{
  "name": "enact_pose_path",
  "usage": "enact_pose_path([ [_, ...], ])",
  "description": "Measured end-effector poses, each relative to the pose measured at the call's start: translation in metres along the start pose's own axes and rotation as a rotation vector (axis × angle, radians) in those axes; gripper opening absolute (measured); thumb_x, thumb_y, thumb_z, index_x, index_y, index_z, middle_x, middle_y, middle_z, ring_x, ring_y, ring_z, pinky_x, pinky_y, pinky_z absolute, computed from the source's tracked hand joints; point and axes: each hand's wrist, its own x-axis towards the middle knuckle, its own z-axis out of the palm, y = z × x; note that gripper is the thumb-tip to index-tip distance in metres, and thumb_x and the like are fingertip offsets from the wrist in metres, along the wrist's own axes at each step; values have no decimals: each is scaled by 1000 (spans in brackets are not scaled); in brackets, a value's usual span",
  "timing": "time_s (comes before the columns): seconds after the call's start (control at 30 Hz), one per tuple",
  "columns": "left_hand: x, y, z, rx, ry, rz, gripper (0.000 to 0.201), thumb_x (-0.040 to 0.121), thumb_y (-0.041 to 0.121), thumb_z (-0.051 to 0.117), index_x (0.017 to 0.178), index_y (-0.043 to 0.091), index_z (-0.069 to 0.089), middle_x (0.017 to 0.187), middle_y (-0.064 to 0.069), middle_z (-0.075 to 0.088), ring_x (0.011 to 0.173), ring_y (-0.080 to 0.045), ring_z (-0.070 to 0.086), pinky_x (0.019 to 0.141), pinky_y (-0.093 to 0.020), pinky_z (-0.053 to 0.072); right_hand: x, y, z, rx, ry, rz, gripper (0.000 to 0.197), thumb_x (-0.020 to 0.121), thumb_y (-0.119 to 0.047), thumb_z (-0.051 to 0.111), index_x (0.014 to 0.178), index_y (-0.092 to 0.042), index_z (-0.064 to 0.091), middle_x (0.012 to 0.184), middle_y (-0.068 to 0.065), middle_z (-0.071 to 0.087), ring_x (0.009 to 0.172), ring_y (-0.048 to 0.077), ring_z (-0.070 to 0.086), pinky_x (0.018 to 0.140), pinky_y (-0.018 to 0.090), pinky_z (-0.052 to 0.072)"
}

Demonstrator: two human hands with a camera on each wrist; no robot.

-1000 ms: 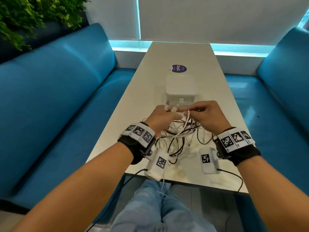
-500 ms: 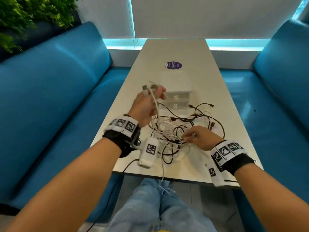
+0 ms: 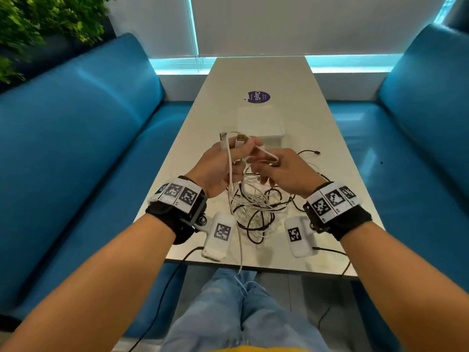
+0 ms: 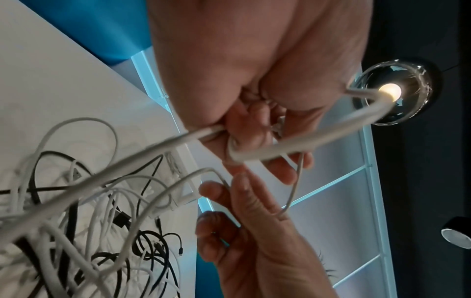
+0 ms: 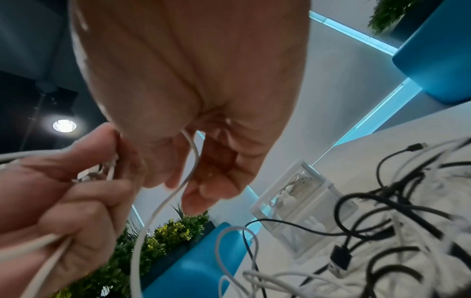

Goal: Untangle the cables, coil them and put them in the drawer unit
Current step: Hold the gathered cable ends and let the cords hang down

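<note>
A tangle of white and black cables [image 3: 258, 207] lies on the near part of the white table [image 3: 330, 174]. My left hand [image 3: 241, 151] is raised above it and grips white cables [image 4: 254, 155], their USB plugs [image 3: 242, 137] sticking up past the fingers. One white cable hangs from this hand over the table edge to my lap. My right hand [image 3: 264, 166] is right beside the left and pinches a thin white cable [image 5: 195, 161] that loops between the two hands. The white drawer unit [image 3: 261, 125] stands just behind the hands, with its drawers [image 5: 300, 197] facing me.
A purple round sticker [image 3: 258, 97] sits on the table beyond the drawer unit. Blue sofas [image 3: 76, 148] run along both sides of the table. A plant [image 3: 38, 26] stands at the far left. A black plug end [image 3: 316, 152] reaches out to the right of the tangle.
My right hand has risen from the tangle on the table up to the left hand and taken hold of a white cable there. The left hand has stayed raised with its cables.
</note>
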Motion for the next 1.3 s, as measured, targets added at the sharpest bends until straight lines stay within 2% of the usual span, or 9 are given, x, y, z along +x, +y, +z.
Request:
enact_pose_path([
  [0.1, 5, -10, -6, 96, 42, 40, 17, 88, 21, 65, 105, 18, 67, 79, -5, 55, 45, -5, 27, 39, -15, 23, 2, -3, -5, 117, 38, 36, 11, 92, -17, 62, 88, -12, 70, 75, 1, 68, 63, 15, 64, 60, 30, 52],
  [0.2, 2, -26, -6, 311, 33, 79, 13, 86, 10, 68, 96, 17, 67, 64, 14, 55, 47, 0, 44, 45, -13, 35, 1, -16, -13, 260, 150, 4, 11, 92, -5, 60, 90, -7, 70, 76, 9, 68, 63, 13, 66, 62, 27, 56],
  [0.33, -1, -49, 7, 483, -120, 7, 10, 86, 9, 68, 96, 10, 70, 91, 2, 66, 71, 2, 61, 71, -15, 45, -3, -37, -26, 355, 271, -70, 11, 92, -2, 58, 95, -2, 68, 75, 13, 67, 62, 13, 67, 58, 21, 55],
  [0.5, 12, -49, 13, 411, 96, 32, 20, 93, 10, 59, 93, -9, 63, 73, -6, 58, 45, 5, 49, 50, -8, 39, -12, -24, -33, 320, 226, -17, 38, 90, -7, 62, 125, -18, 52, 92, 6, 69, 69, 12, 67, 59, 22, 52],
  [0.57, 12, -41, 10, 382, 116, 11, 18, 96, 14, 57, 95, -2, 65, 56, 10, 58, 38, 3, 43, 40, -9, 32, -15, 5, -24, 45, 27, 99, 43, 90, -20, 64, 131, -22, 52, 99, -4, 67, 75, 5, 65, 65, 23, 50],
  [0.63, 10, -33, 8, 337, 93, 26, 16, 97, 17, 54, 87, 10, 64, 58, 11, 59, 36, 1, 38, 37, -14, 27, -17, 40, -12, -241, -163, 134, 27, 89, -27, 65, 116, -25, 64, 96, -9, 68, 83, 5, 64, 79, 27, 46],
  [0.73, 8, -29, 3, 321, 114, 46, 16, 98, 18, 52, 87, 16, 63, 74, -1, 60, 37, 1, 36, 37, -13, 26, -19, 68, -5, -252, -41, 122, 6, 89, -24, 66, 91, -25, 72, 79, -14, 66, 75, -1, 58, 76, 24, 40],
  [0.9, 4, -32, -11, 184, 201, 77, 17, 99, 19, 51, 86, 18, 62, 77, -1, 61, 41, -4, 28, 38, -16, 21, -15, 71, -11, -204, 49, 172, 14, 84, -19, 71, 97, -17, 76, 73, -19, 64, 62, -12, 56, 64, 8, 38],
  [1.3, -7, -19, -41, -42, 372, 105, 19, 99, 23, 49, 84, 17, 59, 73, 2, 59, 42, -5, 25, 39, -17, 20, -26, 101, -28, -277, 121, 305, 15, 82, -14, 73, 96, -9, 77, 81, 1, 71, 77, 10, 61, 66, 11, 41],
])
